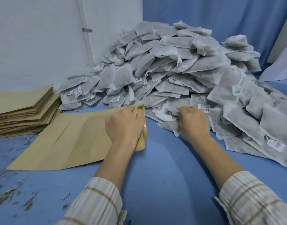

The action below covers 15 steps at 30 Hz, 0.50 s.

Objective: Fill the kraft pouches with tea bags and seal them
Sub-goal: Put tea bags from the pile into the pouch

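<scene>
A flat kraft pouch [71, 138] lies on the blue table, its mouth pointing right toward the tea bags. My left hand [124, 124] grips the pouch's open mouth edge, fingers curled round the upper lip. My right hand [193, 120] reaches into the near edge of a big heap of grey-white tea bags [172, 67], its fingers curled round a tea bag [167, 114] at the foot of the heap. Several of the bags carry small white labels on strings.
A stack of empty kraft pouches [24, 109] sits at the left, behind the open one. Loose tea leaf scraps [12, 190] litter the table's left front. A white wall stands behind; blue cloth [160, 168] covers the table and the back right.
</scene>
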Tool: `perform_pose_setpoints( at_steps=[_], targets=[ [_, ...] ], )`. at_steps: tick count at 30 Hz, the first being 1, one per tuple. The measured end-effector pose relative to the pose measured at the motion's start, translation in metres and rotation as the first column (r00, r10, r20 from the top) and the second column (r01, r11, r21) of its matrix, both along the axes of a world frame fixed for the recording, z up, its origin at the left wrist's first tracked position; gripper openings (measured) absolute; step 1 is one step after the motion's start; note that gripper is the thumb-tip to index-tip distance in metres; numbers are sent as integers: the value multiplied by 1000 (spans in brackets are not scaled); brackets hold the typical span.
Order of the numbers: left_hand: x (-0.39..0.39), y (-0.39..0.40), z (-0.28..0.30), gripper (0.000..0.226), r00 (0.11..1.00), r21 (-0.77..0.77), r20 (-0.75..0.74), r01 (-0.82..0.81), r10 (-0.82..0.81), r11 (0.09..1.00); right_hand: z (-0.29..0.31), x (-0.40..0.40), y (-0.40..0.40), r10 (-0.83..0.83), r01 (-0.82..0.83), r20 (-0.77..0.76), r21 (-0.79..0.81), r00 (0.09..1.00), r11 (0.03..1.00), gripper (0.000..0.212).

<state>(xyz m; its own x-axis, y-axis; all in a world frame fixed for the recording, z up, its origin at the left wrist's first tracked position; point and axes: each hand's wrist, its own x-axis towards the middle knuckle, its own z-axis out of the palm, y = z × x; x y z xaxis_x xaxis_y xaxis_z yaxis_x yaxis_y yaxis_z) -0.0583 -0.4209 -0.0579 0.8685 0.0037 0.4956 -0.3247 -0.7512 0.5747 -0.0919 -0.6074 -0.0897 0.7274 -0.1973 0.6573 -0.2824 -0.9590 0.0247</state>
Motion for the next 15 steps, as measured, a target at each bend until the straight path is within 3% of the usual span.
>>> perform_pose_setpoints(
  at_steps=[2, 4, 5, 6, 8, 10, 12, 15],
  targets=[
    [1, 2, 1, 31, 1000, -6, 1, -7, 7, 1000, 7, -6, 14, 70, -128, 339, 152, 938, 980, 14],
    [2, 6, 2, 31, 1000, -27, -8, -12, 11, 1000, 17, -10, 32, 29, -245, 501, 371, 865, 896, 25],
    [3, 8, 3, 30, 1000, -39, -15, -15, 15, 999, 22, -9, 39, -2, -320, 538, 504, 843, 802, 30],
    [4, 10, 4, 30, 1000, -52, -26, -19, 17, 998, 28, -7, 43, -47, -387, 553, 640, 832, 664, 33],
    [6, 13, 5, 29, 999, -77, -49, -26, 22, 997, 38, -2, 45, -141, -465, 511, 844, 848, 266, 31],
    [8, 16, 8, 29, 997, -112, -68, -38, 31, 993, 41, 0, 48, -182, -437, 418, 896, 890, -79, 25],
    [10, 18, 12, 28, 997, -155, -69, -55, 45, 986, 40, 0, 54, -161, -407, 376, 873, 913, -268, 21],
    [10, 20, 14, 27, 998, -183, -46, -47, 39, 982, 35, -4, 71, -48, -389, 416, 798, 908, -461, 18]
  ],
)
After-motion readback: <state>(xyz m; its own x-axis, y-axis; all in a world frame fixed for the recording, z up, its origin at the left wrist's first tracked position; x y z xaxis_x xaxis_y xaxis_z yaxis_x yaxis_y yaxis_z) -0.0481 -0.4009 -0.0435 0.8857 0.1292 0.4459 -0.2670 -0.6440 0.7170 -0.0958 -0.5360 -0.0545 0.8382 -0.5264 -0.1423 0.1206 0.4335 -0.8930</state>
